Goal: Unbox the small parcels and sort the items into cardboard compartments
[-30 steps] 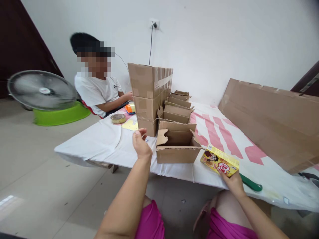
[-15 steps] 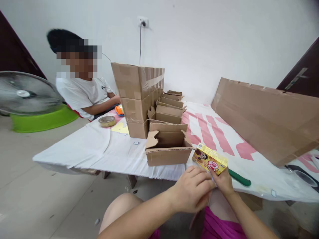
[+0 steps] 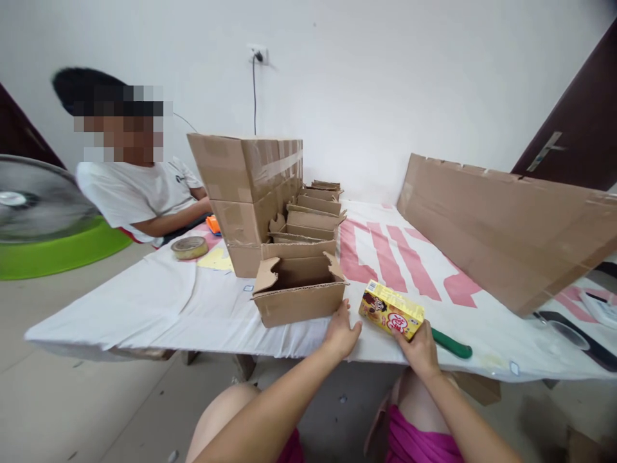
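Note:
My right hand (image 3: 420,350) grips the near end of a yellow snack box (image 3: 391,310) that lies on the white table cover (image 3: 144,302). My left hand (image 3: 341,331) rests open on the table edge, its fingers touching the right front corner of a small open cardboard box (image 3: 299,292). The snack box sits just right of that carton. A green-handled tool (image 3: 451,345) lies behind my right hand.
Taped cartons (image 3: 245,186) are stacked behind the open box, with a row of several open cartons (image 3: 313,212) beside them. A large flat cardboard sheet (image 3: 506,225) leans at the right. Another person (image 3: 130,186) sits at the far left by a tape roll (image 3: 189,247), fan (image 3: 29,199) behind.
My left hand came down from mid-air, passed by my right hand, and now rests against the open carton. The view has swung right; the snack box stays in my right hand.

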The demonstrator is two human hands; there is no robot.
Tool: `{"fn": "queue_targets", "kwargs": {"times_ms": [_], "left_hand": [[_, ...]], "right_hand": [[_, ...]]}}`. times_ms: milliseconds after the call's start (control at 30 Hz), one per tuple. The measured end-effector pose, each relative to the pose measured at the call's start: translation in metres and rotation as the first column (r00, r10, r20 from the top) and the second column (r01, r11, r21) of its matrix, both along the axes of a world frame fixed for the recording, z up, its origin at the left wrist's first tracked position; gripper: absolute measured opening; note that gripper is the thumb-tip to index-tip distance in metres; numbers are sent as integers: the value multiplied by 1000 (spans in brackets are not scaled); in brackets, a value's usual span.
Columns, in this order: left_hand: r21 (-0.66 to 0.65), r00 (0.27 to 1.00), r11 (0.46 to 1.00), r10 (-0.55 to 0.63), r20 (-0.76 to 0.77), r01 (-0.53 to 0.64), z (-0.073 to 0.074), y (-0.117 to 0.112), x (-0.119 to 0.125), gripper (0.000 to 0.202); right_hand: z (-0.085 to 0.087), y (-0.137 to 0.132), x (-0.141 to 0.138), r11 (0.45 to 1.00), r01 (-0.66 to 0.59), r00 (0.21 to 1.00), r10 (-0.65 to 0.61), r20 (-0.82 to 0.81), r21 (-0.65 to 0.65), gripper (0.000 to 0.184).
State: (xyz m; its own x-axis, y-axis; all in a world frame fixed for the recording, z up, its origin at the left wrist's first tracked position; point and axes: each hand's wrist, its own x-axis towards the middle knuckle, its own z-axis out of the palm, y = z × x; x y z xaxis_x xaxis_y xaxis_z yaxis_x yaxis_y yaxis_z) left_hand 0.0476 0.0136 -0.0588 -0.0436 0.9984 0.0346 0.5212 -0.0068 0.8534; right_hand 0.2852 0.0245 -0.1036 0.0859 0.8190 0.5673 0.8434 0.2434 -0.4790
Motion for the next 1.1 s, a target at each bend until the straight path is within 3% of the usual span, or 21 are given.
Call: {"fn": "queue_targets", "kwargs": {"times_ms": [200,367,500,633,800,933,1100], "left_hand": [[58,988,986,-156,-16,156,1,1,2,72],[147,963,958,-260,73,247,-3,13,0,77],[227,928,939,-307,210,260,-2,35,4,81],[240,901,951,-270,340,194,5,57,16,79],[249,902,958,-230,365,143,14,66,31,77],[246,916,949,-267,300,196,23,54,35,82],[257,972,941,-234,30,219,41,6,36,88]], "right_hand": [[-2,-4,5,984,-122,984,103,-146,-127,62],[5,6,7,971,-161,955,107,-278,-178,68],[26,44,9,960,-210,922,131,-366,-186,64],[49,94,11,944,-285,893,199,-403,-164,58],[64,129,18,916,-356,861,245,-445,-186,59],[64,120,26,900,-392,831,255,-494,-194,62],[57,73,30,854,-460,780,259,-570,-242,57]]}}
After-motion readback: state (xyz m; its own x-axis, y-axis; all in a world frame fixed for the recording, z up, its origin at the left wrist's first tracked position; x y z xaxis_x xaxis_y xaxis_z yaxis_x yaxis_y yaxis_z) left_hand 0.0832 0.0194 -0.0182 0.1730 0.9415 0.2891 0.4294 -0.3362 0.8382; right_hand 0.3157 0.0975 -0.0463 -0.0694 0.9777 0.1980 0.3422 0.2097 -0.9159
